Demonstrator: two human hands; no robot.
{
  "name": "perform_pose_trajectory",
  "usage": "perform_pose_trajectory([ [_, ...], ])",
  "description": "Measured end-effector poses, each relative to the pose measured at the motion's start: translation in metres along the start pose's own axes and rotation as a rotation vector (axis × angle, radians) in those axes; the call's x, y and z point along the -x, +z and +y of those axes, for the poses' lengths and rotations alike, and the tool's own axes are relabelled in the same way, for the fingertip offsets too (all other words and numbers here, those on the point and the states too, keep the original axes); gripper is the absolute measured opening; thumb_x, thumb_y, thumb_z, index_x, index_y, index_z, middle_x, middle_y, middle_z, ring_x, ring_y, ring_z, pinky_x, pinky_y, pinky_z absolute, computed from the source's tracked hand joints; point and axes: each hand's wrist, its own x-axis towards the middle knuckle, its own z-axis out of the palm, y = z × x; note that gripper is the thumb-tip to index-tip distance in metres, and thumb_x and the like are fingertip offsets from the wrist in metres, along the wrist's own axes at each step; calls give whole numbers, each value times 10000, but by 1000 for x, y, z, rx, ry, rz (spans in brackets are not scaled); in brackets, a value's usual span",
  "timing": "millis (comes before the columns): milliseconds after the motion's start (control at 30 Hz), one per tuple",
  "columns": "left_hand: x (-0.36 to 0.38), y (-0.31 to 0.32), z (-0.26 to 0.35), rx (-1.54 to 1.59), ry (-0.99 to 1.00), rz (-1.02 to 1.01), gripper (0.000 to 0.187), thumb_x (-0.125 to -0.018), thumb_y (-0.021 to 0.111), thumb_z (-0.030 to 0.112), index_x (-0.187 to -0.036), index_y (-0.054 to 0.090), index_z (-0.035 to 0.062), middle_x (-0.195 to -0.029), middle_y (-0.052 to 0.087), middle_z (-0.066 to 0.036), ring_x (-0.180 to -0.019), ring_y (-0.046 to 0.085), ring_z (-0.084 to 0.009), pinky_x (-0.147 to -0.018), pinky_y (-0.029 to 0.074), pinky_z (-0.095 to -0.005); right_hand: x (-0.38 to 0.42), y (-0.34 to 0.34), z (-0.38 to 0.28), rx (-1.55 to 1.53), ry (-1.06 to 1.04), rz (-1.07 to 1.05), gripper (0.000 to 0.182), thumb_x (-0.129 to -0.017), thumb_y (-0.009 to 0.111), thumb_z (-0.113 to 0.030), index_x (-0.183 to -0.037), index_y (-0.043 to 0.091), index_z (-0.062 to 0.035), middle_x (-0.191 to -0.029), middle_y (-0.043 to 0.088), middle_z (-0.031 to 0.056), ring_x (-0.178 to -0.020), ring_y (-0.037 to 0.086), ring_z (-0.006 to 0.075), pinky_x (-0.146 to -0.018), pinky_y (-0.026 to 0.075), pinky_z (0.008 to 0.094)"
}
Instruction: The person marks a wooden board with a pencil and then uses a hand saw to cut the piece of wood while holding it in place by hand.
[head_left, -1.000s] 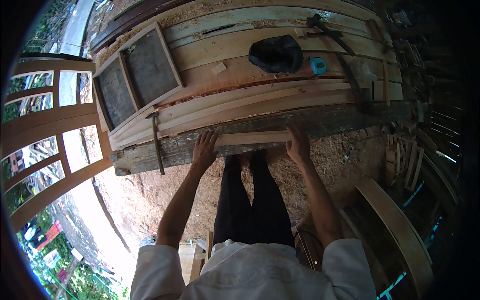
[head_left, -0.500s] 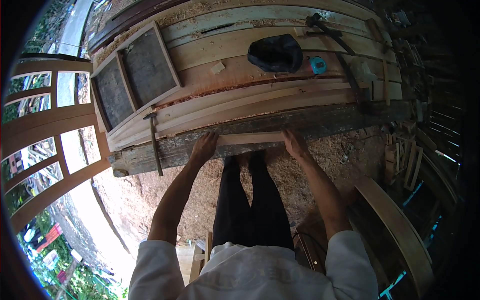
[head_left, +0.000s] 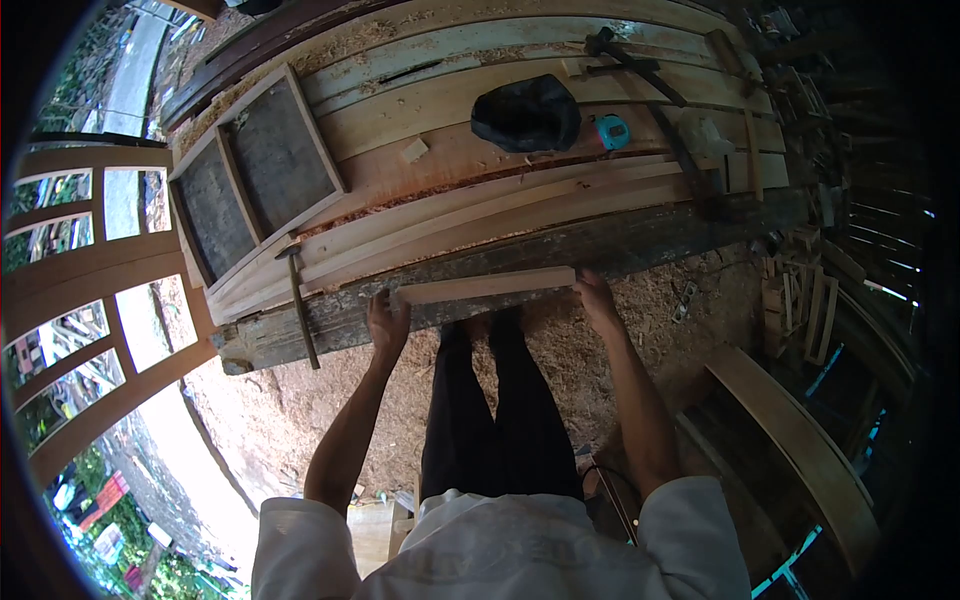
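Strip (head_left: 488, 285): located at the centre of the frame, roughly level, in line with the near edge of the bench (head_left: 690, 228); contact with the bench cannot be told. Left hand (head_left: 387, 322): at the strip's left end, grip closed on that end. Right hand (head_left: 600, 300): at the opposite end, grip likewise clamped on the strip, fingertips at its tip. Hammer (head_left: 303, 322): left of the left hand, well apart from the strip, handle lying across the bench's near edge. Frame (head_left: 240, 187): upper left, lying flat on the bench. Black cloth (head_left: 525, 113): upper centre, on the boards, just left of the blue tape measure (head_left: 612, 132). Small block (head_left: 414, 150): between the frame and the cloth. Floor (head_left: 640, 340): below the bench, strewn with shavings
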Motion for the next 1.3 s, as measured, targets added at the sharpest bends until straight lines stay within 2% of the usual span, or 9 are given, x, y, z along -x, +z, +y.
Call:
perform_pose_trajectory([
  [100, 3, 0, 4, 186, -340, -110, 494, -825, 704, 333, -1129, 636, -51, -1105, 665, -209, -1018, 651, -285, -853, 500, -368, 10, -9, -9, -254, 281, -180, 501, -976, 510, -302, -1393, 427, -38, -1384, 459, 158, -1314, 406, 297, -1094, 337, 425],
  [267, 5, 2, 14, 217, -290, -59, 506, -845, 693, 381, -1131, 655, -35, -1054, 692, -182, -970, 659, -249, -852, 492, -346, 6, 5, -4, -190, 174, -20, 470, -992, 478, -366, -1306, 540, -21, -1222, 601, 164, -1107, 583, 252, -896, 439, 363],
  [600, -3, 25, -2, 541, -448, -66, 453, -801, 759, 352, -1013, 667, -38, -905, 677, -91, -854, 617, -160, -761, 497, -315, -5, 20, -6, 41, 67, -28, 431, -977, 521, -359, -1211, 602, -7, -1093, 640, 150, -1036, 599, 251, -883, 471, 385],
  [733, -10, 31, -9, 583, -460, -39, 463, -781, 781, 358, -1013, 660, -24, -936, 666, -80, -894, 587, -145, -727, 475, -306, -7, 23, -11, -373, 241, 34, 356, -934, 622, -236, -1193, 611, 8, -1063, 635, 148, -1022, 602, 222, -864, 493, 340],
  [800, -15, 19, -4, 442, -430, -234, 450, -772, 790, 351, -1009, 668, -13, -932, 661, -69, -910, 574, -142, -727, 451, -305, -7, 21, -12, -451, 240, 24, 352, -919, 649, -203, -1189, 609, 18, -1076, 627, 150, -1023, 602, 215, -864, 496, 329],
  [933, -10, 4, 10, 525, -353, -298, 420, -769, 790, 351, -979, 691, 0, -891, 663, -52, -896, 579, -143, -743, 436, -319, -2, 16, -22, -504, 251, -29, 393, -923, 637, -171, -1226, 554, 65, -1194, 564, 191, -1153, 545, 284, -1015, 476, 383],
  [1033, -9, 5, 5, 558, -322, -411, 507, -768, 797, 323, -1081, 596, -22, -1000, 637, -94, -942, 584, -173, -813, 441, -350, 1, 14, -25, -547, 272, -9, 388, -912, 652, -162, -1215, 564, 64, -1177, 569, 185, -1124, 559, 278, -1012, 479, 368],
  [1100, 0, 15, 6, 777, -412, -190, 644, -754, 815, 235, -1167, 397, -30, -1090, 578, -165, -983, 595, -240, -832, 481, -337, 1, 14, -21, -556, 278, -8, 382, -908, 659, -157, -1206, 570, 65, -1157, 575, 179, -1106, 567, 273, -1011, 480, 359],
  [1300, 5, 3, 66, 1075, -269, -92, 697, -725, 823, 99, -1184, 309, 3, -1134, 526, -178, -1047, 556, -241, -881, 510, -331, -7, -11, -12, -437, 287, -121, 476, -834, 749, -210, -1237, 586, -15, -1201, 587, 165, -1132, 569, 286, -963, 470, 400],
])
